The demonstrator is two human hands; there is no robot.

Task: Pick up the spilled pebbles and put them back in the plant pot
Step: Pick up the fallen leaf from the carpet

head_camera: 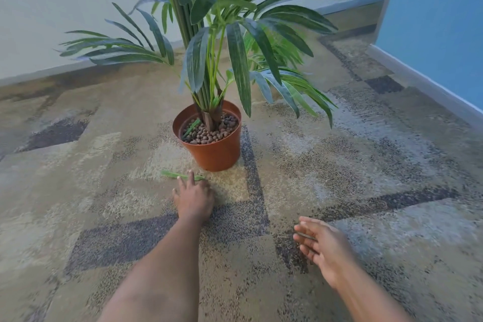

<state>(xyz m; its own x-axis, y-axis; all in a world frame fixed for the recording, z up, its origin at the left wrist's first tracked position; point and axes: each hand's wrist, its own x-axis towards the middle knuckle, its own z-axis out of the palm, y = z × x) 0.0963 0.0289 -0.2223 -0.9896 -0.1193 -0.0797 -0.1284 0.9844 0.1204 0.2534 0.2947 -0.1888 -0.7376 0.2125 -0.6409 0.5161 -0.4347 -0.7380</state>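
The left hand (194, 197) reaches forward and lies low on the carpet (366, 165), fingers spread and released, fingertips touching a fallen green leaf (180, 175) that lies just in front of the plant pot (211, 149). The leaf's long axis runs left to right, across the line of the reaching arm. The right hand (320, 246) hovers nearer the body and well apart from the pot, fingers extended and loose, grasping nothing.

The pebbles (209, 132) that can be seen fill the pot around the stems; no loose pebble can be made out on the patterned carpet, though any under the left palm would be hidden. The pot stands just beyond the left hand, slightly to its right, so the left hand is clearly the nearer 1 for any transfer into it.
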